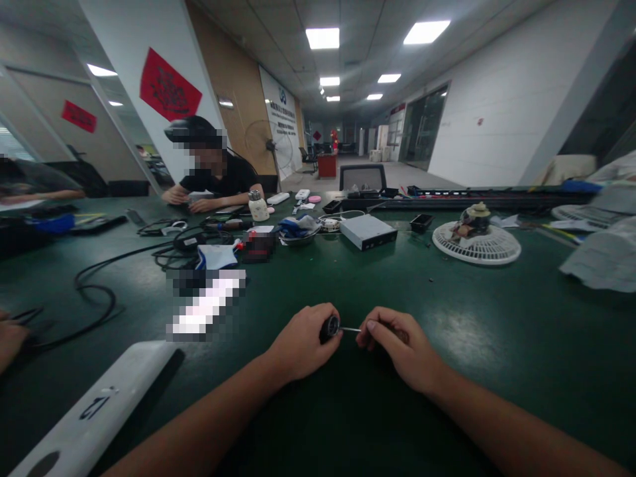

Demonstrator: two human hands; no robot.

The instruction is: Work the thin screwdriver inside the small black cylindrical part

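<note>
Wrapped by the fingers of my left hand (305, 341) is a small black round part (330, 326) with a ringed face turned toward my right side. My right hand (397, 341) is closed around a screwdriver (352, 329), whose thin metal shaft points left and reaches the round part. Whether the tip sits in it or only touches it, I cannot tell. Most of the handle is hidden in my palm. Both hands are just above the green table (397, 285), near its middle.
A white fan grille (477, 246) with a motor lies at the right back. Nearer the centre stands a grey disc drive (368, 232). Cables (99, 285) and a long white device (99, 404) lie left. A person (213, 165) sits across; another person's hand (10, 338) is at the left edge.
</note>
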